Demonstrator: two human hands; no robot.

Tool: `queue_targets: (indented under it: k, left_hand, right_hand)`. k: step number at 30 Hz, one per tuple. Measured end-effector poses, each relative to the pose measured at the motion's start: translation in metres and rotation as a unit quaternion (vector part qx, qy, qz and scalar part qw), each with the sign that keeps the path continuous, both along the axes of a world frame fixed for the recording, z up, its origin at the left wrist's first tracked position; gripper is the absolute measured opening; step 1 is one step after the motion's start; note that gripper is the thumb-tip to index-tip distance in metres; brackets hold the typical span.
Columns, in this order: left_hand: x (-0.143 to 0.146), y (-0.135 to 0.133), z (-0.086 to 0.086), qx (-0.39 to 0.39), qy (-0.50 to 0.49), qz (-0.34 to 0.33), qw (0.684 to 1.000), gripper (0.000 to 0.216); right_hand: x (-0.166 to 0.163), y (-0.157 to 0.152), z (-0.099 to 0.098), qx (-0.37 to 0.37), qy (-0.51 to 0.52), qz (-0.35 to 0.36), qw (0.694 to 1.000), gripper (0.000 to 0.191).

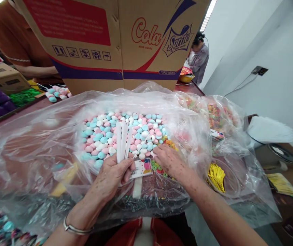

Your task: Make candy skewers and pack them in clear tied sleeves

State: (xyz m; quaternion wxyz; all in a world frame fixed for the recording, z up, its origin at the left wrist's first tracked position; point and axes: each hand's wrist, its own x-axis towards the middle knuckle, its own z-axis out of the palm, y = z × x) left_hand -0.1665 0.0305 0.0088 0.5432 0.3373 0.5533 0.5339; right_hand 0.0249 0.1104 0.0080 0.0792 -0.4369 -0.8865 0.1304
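Observation:
My left hand [117, 172] is closed round several narrow, translucent white plastic strips [122, 141] that stand up from the fist. A small card with coloured spots [142, 168] lies against its fingertips; whether they grip it too is unclear. To the right, my right hand [169, 162] has its fingers bent down together at the edge of the candy heap, beside a pink piece; anything pinched there is hidden. Pink, blue and white candies [105, 135] spread out on clear plastic sheeting [44, 136]. Small ring-shaped candies [158, 167], green, red and orange, lie under and around my right hand.
A tall cardboard carton [85, 68] blocks the far side. Yellow twist ties [216, 177] lie in a round clear container at right. Bagged ring candies [214, 114] sit behind. Co-workers stand at back left and back right [200, 58]. A white stack [270, 130] is at far right.

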Motion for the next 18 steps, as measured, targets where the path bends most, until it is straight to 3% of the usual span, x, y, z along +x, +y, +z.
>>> queue_targets:
  k: [8, 13, 18]
  left_hand:
    - [-0.005, -0.007, -0.005, -0.061, -0.047, 0.031, 0.996, 0.041]
    - [-0.007, -0.009, -0.01, -0.039, -0.004, 0.004, 0.999, 0.027]
    - [-0.005, -0.011, -0.016, -0.037, -0.031, -0.027, 0.998, 0.031]
  right_hand:
    - [0.007, 0.019, 0.0, 0.019, 0.012, -0.044, 0.999, 0.02]
    - [0.004, 0.018, -0.001, 0.031, 0.096, -0.05, 0.994, 0.017]
    - [-0.003, 0.015, -0.005, 0.061, 0.089, -0.093, 0.99, 0.015]
